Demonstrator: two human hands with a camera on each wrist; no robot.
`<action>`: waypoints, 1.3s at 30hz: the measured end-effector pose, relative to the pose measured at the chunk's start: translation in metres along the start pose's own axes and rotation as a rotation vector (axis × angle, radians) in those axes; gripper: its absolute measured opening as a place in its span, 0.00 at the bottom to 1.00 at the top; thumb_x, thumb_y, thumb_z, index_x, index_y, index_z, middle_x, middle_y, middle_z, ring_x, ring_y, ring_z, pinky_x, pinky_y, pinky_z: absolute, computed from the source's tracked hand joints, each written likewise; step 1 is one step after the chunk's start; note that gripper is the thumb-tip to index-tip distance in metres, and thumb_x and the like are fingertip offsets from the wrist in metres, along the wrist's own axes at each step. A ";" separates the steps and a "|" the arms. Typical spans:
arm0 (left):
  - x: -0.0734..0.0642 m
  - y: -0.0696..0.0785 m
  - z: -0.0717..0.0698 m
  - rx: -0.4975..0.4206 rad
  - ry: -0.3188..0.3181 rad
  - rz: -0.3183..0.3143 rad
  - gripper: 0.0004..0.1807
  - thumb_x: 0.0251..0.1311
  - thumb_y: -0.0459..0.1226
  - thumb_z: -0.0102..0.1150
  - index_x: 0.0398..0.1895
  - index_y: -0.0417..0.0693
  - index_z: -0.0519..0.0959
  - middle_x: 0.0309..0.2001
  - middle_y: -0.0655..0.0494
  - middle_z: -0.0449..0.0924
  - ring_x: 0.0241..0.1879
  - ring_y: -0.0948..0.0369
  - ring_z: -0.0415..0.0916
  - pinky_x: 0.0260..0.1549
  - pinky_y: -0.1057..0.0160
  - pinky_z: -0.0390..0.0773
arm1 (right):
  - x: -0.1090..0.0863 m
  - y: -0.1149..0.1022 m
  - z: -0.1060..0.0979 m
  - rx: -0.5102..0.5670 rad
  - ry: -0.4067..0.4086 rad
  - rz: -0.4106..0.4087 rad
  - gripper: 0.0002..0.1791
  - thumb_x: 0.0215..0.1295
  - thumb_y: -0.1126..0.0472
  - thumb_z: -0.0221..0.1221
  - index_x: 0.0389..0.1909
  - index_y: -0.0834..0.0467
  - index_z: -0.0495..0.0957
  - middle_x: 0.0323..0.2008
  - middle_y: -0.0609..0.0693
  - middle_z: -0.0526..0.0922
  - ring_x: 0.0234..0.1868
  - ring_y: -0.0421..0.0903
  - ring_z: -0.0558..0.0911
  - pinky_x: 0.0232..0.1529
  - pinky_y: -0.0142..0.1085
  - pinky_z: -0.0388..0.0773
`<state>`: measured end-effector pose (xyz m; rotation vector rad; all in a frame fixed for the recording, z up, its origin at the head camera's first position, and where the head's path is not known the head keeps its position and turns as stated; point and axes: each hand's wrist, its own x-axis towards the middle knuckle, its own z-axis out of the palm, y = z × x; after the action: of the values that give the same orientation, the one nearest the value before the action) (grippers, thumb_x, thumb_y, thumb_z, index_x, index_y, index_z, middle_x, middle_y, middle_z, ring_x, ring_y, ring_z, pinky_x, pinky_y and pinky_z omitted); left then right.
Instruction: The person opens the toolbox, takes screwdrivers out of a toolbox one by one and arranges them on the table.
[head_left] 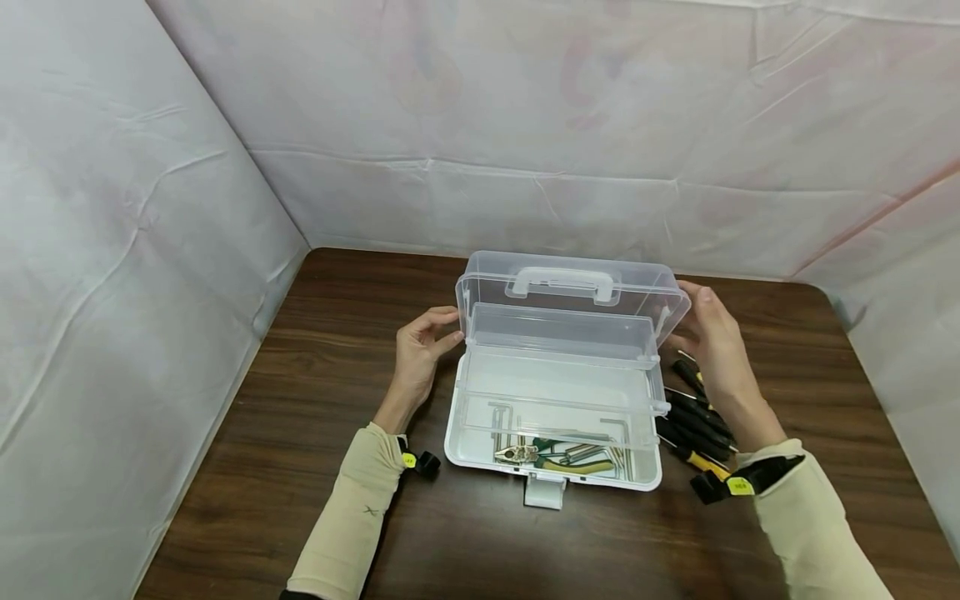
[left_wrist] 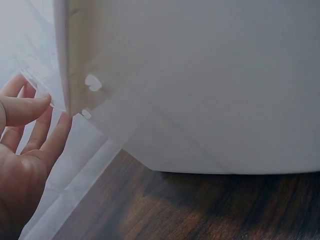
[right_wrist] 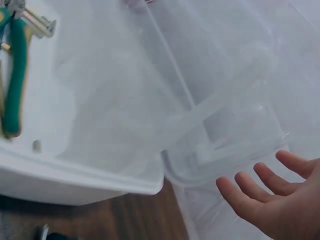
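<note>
A white toolbox (head_left: 453,433) stands with its clear plastic lid (head_left: 487,287) raised and tilted back. My left hand (head_left: 420,354) holds the lid's left edge; in the left wrist view, the thumb (left_wrist: 30,107) lies against the clear plastic with fingers partly behind it. At the lid's right side is my right hand (head_left: 716,350), fingertips (right_wrist: 227,187) at the edge and fingers fairly straight. Inside the box lie pliers (head_left: 577,467) with green and yellow handles and several hex keys (head_left: 626,433), partly seen through a clear tray (head_left: 555,400).
Several black-handled tools (head_left: 693,425), some with yellow parts, lie on the wooden table (head_left: 300,433) right of the box, beneath my right forearm. The front latch (head_left: 544,492) hangs down. White sheeting (head_left: 487,100) rises behind and at both sides.
</note>
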<state>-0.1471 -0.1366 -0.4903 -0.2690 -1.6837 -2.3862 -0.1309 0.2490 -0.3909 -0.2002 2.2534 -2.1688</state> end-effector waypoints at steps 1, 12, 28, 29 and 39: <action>0.000 0.000 0.000 -0.005 0.001 0.004 0.19 0.54 0.12 0.64 0.45 0.34 0.87 0.48 0.59 0.87 0.54 0.62 0.83 0.59 0.59 0.81 | 0.002 -0.002 0.000 0.000 0.003 0.005 0.30 0.85 0.41 0.39 0.73 0.56 0.69 0.62 0.43 0.76 0.63 0.38 0.78 0.52 0.25 0.80; -0.003 0.004 0.006 0.040 0.010 -0.023 0.13 0.60 0.16 0.62 0.48 0.24 0.81 0.51 0.59 0.85 0.56 0.62 0.82 0.59 0.62 0.80 | 0.005 -0.011 0.003 -0.085 0.035 0.061 0.25 0.83 0.43 0.44 0.67 0.53 0.71 0.58 0.41 0.75 0.60 0.39 0.77 0.49 0.24 0.80; 0.025 0.079 0.035 0.311 -0.131 -0.383 0.34 0.80 0.59 0.32 0.83 0.60 0.57 0.79 0.47 0.61 0.74 0.43 0.65 0.66 0.31 0.70 | 0.001 -0.009 0.003 -0.075 0.057 0.040 0.24 0.83 0.44 0.45 0.67 0.54 0.71 0.58 0.41 0.75 0.59 0.39 0.77 0.48 0.24 0.81; 0.027 0.084 0.038 0.325 -0.136 -0.391 0.34 0.79 0.60 0.32 0.83 0.60 0.57 0.79 0.47 0.61 0.74 0.42 0.66 0.66 0.31 0.71 | 0.001 -0.009 0.003 -0.084 0.057 0.040 0.24 0.83 0.44 0.45 0.67 0.54 0.71 0.59 0.41 0.75 0.59 0.40 0.77 0.48 0.24 0.81; 0.039 0.103 0.050 0.418 -0.141 -0.444 0.34 0.78 0.60 0.40 0.76 0.50 0.65 0.76 0.46 0.64 0.71 0.40 0.67 0.64 0.33 0.73 | 0.000 -0.010 0.007 -0.145 0.051 0.048 0.25 0.83 0.43 0.44 0.69 0.53 0.70 0.59 0.39 0.75 0.58 0.40 0.79 0.46 0.25 0.82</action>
<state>-0.1553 -0.1253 -0.3695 0.0107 -2.4725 -2.2438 -0.1299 0.2419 -0.3813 -0.0913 2.4183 -2.0107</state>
